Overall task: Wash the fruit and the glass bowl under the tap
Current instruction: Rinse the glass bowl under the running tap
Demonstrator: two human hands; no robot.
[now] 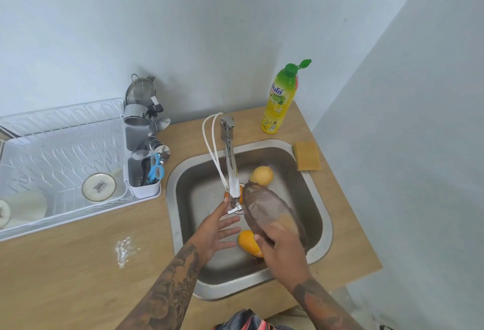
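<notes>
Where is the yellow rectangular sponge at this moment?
The yellow rectangular sponge lies on the wooden counter at the far right corner of the steel sink, in front of the yellow soap bottle.

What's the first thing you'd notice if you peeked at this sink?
Probably the brown glass bowl, held tilted over the sink by the right hand, beside the tap. The left hand reaches for the tap's little lever. Yellow-orange fruit lies in the sink.

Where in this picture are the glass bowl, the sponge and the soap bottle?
glass bowl (267,209): head view, on its tinted outer wall.
sponge (307,156): head view, middle of its top face.
soap bottle (277,105): head view, on the yellow label.
</notes>
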